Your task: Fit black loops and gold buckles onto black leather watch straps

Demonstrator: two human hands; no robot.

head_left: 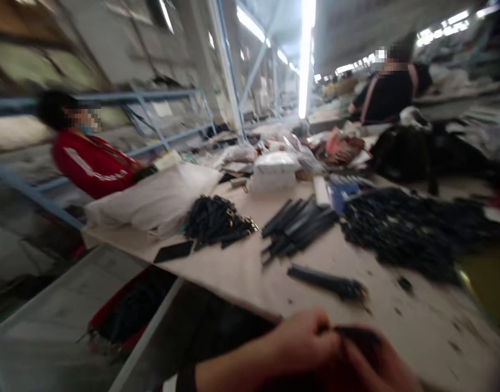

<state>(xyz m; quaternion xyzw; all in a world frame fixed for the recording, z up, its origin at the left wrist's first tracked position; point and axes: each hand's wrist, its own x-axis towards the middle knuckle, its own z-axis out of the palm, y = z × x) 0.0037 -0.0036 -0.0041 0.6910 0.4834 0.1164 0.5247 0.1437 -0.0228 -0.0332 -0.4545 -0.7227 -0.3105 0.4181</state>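
At the lower edge, near the table's front, my left hand (301,343) and my right hand (391,362) are close together. Both are closed on a dark piece of material (362,336), blurred by motion and mostly hidden by the fingers. Just beyond them a bundle of dark straps (323,282) lies on the table, with a gold-coloured bit at its right end. Farther back is a stack of flat dark strips (297,226). To its left sits a heap of dark straps with gold-coloured metal parts (217,220).
A large pile of dark pieces (401,228) covers the table's right side. White sheeting (160,196) lies at the left, near a flat black rectangle (174,252). Plastic-wrapped packs (274,166) stand behind. A person in red (90,163) is at left, another person (389,92) at far right.
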